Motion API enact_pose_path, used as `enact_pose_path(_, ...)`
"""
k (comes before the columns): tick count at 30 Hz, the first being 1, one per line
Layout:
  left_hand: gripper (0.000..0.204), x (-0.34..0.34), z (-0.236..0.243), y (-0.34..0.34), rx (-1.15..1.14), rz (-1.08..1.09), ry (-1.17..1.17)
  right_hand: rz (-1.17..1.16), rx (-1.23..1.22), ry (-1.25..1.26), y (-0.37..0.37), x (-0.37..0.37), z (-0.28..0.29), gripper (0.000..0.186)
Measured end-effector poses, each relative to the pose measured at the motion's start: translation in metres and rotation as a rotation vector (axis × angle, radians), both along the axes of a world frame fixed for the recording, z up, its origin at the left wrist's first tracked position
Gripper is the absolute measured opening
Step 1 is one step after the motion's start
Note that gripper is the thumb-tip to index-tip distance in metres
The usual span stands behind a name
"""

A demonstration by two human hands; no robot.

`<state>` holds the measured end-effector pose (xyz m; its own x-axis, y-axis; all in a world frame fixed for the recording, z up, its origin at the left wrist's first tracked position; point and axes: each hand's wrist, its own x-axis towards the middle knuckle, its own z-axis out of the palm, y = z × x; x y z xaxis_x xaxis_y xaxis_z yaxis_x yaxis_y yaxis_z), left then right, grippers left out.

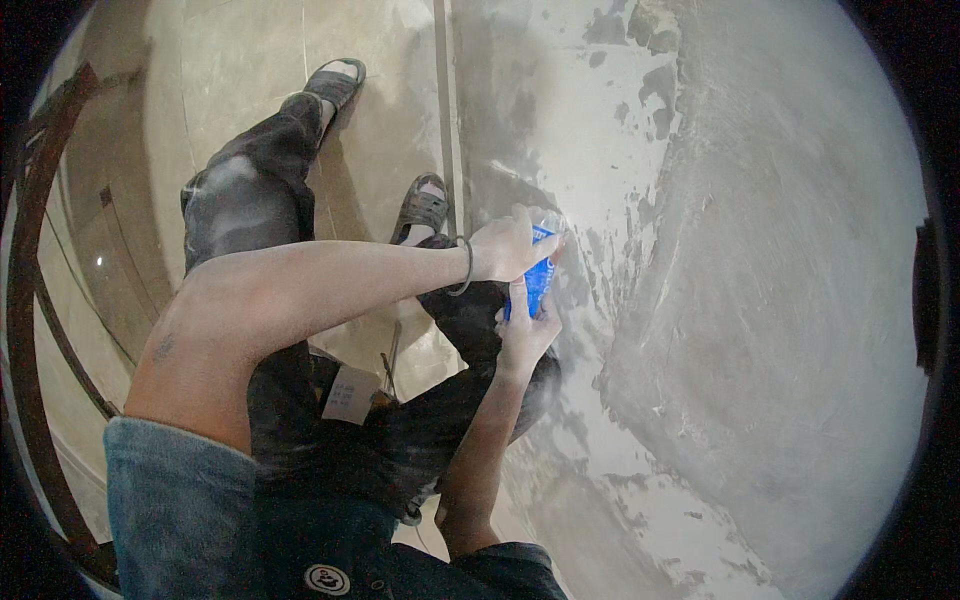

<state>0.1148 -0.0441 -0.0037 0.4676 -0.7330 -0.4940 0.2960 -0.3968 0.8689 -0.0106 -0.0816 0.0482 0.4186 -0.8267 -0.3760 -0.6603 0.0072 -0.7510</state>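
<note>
Both of my hands, dusted with pale powder, close round a blue plastic thing (540,283) with white print and a clear, whitish far end. Its exact kind is hard to make out, since my fingers cover much of it. My left hand (503,246), with a dark band at the wrist, grips the upper part. Below it, my right hand (530,338) grasps the lower part, thumb pointing up along the blue side. The thing is held above my bent knee, close to the patchy plastered surface (590,230).
Grey plaster (780,230) with rough white patches spreads along the right. A narrow strip (447,110) edges the tan floor (380,110). My legs in dark trousers and slippers stretch ahead. A small tan box (350,394) lies between them. A dark metal frame (28,290) curves at the left.
</note>
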Motion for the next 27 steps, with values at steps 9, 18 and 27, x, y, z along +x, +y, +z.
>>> enact_pose_path(9, 0.067, 0.057, -0.049, -0.023, 0.084, 0.238, -0.033, 0.099, 0.002, -0.01, -0.019, 0.082, -0.037, 0.025)
enact_pose_path(18, 0.076, 0.002, -0.032, -0.012, 0.194, 0.123, 0.038, -0.007, -0.024, 0.07, -0.003, 0.017, -0.043, 0.023)
enact_pose_path(27, 0.08, 0.041, -0.06, -0.022, 0.17, 0.26, 0.029, 0.079, 0.033, -0.049, -0.017, 0.065, -0.063, 0.018)
